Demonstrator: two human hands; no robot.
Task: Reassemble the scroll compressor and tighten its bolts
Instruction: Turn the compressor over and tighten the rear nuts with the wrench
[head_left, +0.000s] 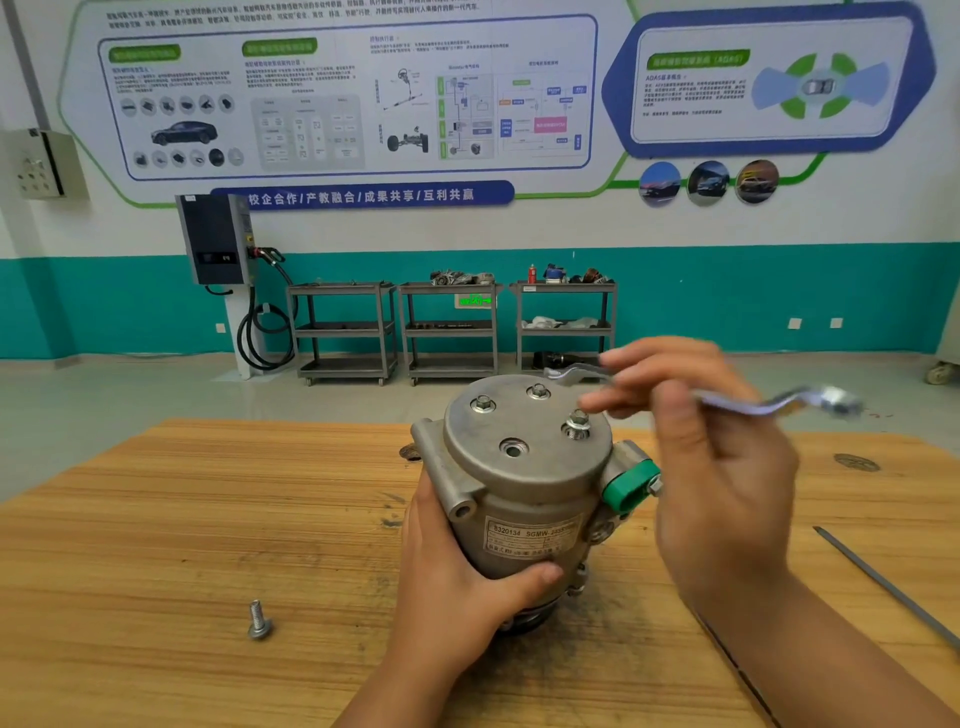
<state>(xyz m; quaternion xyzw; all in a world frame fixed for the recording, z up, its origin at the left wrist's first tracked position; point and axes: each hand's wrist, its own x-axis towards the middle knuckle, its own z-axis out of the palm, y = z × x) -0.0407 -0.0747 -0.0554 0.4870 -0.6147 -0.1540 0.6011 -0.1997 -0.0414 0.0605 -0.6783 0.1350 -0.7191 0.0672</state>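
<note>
a workshop with a teal-banded wall. on the wooden counter (156, 519) the compressor (524, 467) stands on end at centre, cover up. two bolts sit low in the cover, the raised bolt (577, 423) stands at its right, and the empty hole (513, 449) is in front. a loose bolt (258, 621) lies well to the left. the left hand (457, 587) wraps the body, its grip holding it. the right hand (722, 467), nearer the raised bolt, has its grip closed on a wrench (753, 408), which hovers just above and to the right, long axis running left to right.
</note>
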